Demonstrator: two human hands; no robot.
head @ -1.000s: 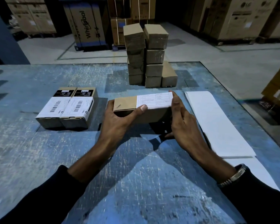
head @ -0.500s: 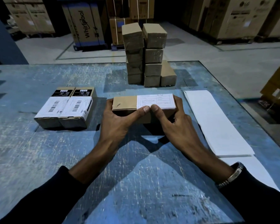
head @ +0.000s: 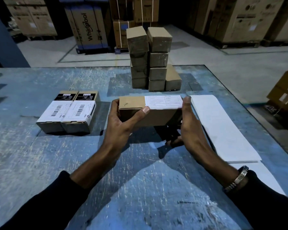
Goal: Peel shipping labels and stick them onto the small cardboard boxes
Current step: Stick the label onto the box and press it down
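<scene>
A small brown cardboard box [head: 156, 117] sits between my hands at the table's middle, its front face tipped toward me. A white shipping label [head: 165, 101] covers the right part of its top. My left hand [head: 121, 127] grips the box's left end, with the thumb on the top front edge by the label's left corner. My right hand [head: 193, 130] holds the right end, thumb up at the label's right edge and fingers curled underneath. Two labelled boxes [head: 68, 112] lie side by side to the left.
A stack of plain cardboard boxes [head: 150, 63] stands at the back of the blue scratched table [head: 140, 188]. White label sheets [head: 219, 127] lie along the right side near the table's edge. Large appliance cartons fill the floor behind.
My right thumb has left the label's front edge and the hand has shifted to the box's right end. The box now tips its front face toward me. The left hand keeps its grip.
</scene>
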